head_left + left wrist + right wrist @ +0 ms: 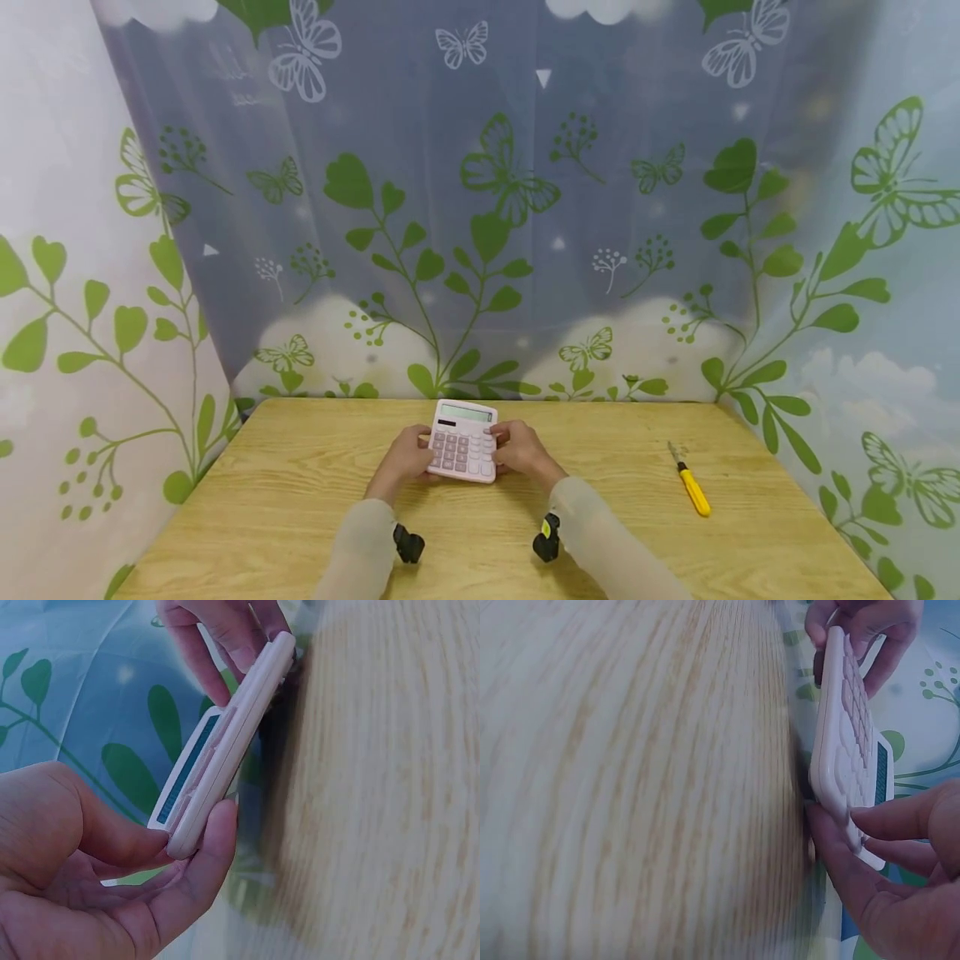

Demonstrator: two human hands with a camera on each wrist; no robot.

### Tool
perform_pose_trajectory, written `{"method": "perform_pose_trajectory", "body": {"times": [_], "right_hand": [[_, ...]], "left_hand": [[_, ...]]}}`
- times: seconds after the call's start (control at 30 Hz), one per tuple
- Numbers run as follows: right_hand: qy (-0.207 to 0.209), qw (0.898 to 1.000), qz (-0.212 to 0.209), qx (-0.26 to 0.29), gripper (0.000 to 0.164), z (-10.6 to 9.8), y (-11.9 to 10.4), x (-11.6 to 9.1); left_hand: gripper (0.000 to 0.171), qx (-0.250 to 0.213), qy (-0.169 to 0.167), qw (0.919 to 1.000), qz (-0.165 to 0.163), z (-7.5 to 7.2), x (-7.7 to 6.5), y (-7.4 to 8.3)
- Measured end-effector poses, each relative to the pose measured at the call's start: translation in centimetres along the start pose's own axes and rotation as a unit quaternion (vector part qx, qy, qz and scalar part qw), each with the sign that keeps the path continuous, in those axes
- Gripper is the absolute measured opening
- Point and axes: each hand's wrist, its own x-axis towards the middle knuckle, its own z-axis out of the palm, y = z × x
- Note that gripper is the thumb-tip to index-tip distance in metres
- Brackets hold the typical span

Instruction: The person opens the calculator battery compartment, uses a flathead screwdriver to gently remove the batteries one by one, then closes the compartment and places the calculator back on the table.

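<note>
A pale pink calculator (pixel 462 442) with a grey-green display and darker pink keys is held up at the far middle of the table, its face tilted toward the head camera. My left hand (pixel 407 454) grips its left edge, and in the left wrist view the thumb (pixel 124 832) lies on the front while a finger (pixel 214 847) supports the back. On the opposite edge my right hand (pixel 522 447) pinches the calculator (pixel 847 742), thumb and fingers on either face. The underside is hidden in the head view.
To the right on the wooden table (pixel 300 483) lies a yellow-handled tool (pixel 694 490) with a thin metal blade or shaft. A curtain (pixel 637 250) printed with leaves and butterflies hangs behind the table's far edge. Black wrist cameras (pixel 408 544) sit on both sleeves.
</note>
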Motion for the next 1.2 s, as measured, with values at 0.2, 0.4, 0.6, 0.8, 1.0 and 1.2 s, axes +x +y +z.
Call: {"method": "perform_pose_trajectory", "body": {"times": [0.2,0.4,0.6,0.8,1.0,1.2], "right_hand": [[-0.004,1.0,0.004,0.008,0.054,-0.1,0.0,0.0],[-0.001,1.0,0.004,0.017,0.053,0.0,-0.1,0.1],[0.0,1.0,0.014,0.014,0.051,0.1,-0.1,0.0],[0.006,1.0,0.016,0.015,0.051,0.1,-0.1,0.0],[0.002,1.0,0.015,0.019,0.052,0.3,-0.2,0.0],[0.013,1.0,0.016,0.006,0.05,0.5,-0.5,-0.4]], "left_hand": [[0.059,-0.009,0.002,1.0,-0.002,-0.1,-0.2,0.5],[0.06,-0.004,0.002,1.0,-0.004,-0.3,-0.2,0.4],[0.061,0.001,0.006,1.0,-0.005,-0.3,-0.3,0.4],[0.065,0.003,0.006,0.9999,0.011,-0.5,-0.3,0.4],[0.068,-0.003,0.001,0.9997,0.022,-0.7,-0.4,0.4],[0.069,-0.048,-0.018,0.9983,0.027,-0.8,-0.6,1.1]]}}
